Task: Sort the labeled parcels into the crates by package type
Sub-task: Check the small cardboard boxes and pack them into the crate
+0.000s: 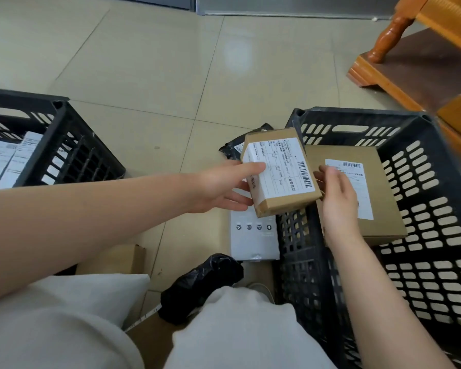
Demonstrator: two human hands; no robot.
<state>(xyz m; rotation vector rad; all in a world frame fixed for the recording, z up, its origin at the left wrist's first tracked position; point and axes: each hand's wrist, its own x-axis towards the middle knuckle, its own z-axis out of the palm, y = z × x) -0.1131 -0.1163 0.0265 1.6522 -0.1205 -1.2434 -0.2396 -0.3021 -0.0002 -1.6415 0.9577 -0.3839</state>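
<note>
The left hand [221,186] grips the near left end of a small cardboard parcel [278,171], thumb laid across its white shipping label and fingers curled beneath. The right hand [337,194] meets the parcel's right edge with fingers bent against it; whether they clasp it or only steady it cannot be told. The parcel is held tilted in the air, right over the left rim of the right black crate [421,209]. Inside that crate lies a flat labelled cardboard box [378,187], partly behind the right hand. Below the held parcel, on the tiled floor [144,75], rests a white box [253,241], with a black plastic bag parcel [200,286] nearer the person's knees. At far left stands the left black crate [64,145], holding white-labelled parcels [8,161].
</note>
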